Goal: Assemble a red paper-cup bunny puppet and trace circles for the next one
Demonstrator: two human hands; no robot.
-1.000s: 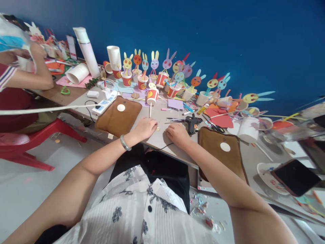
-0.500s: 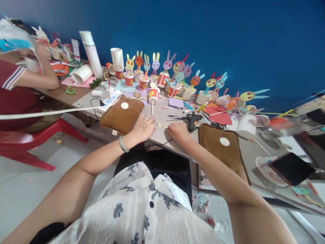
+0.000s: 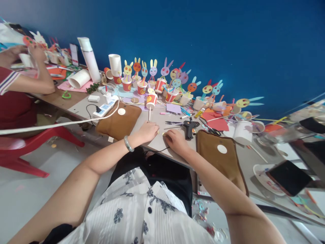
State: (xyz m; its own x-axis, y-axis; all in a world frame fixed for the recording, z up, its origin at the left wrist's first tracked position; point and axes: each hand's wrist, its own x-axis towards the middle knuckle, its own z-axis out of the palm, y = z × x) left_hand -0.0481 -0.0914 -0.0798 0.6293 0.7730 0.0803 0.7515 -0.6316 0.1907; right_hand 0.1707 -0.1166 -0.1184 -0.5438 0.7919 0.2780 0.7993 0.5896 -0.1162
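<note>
My left hand (image 3: pixel 149 131) is low over the table edge, its fingers drawn together at a small yellowish round piece (image 3: pixel 158 131). Close on its right, my right hand (image 3: pixel 175 139) rests on the table, fingers bent and pressed together beside another small pale piece (image 3: pixel 164 134). Just beyond my left hand, a red and white paper cup (image 3: pixel 151 100) stands with a white stick (image 3: pixel 149 114) pointing toward me. A black glue gun (image 3: pixel 189 128) lies right of my right hand, near scissors (image 3: pixel 175 122).
Rabbit-faced paper figures in cups (image 3: pixel 153 72) line the blue wall. Brown pads (image 3: pixel 119 121) lie at both sides. A power strip (image 3: pixel 106 107) and white cable are at left. Another person's arm (image 3: pixel 35 86) is at far left. A dark phone (image 3: pixel 289 178) lies at right.
My left hand has moved right and its fingers have closed in on the small round piece. My right hand has stayed nearly in place. The view has shifted slightly.
</note>
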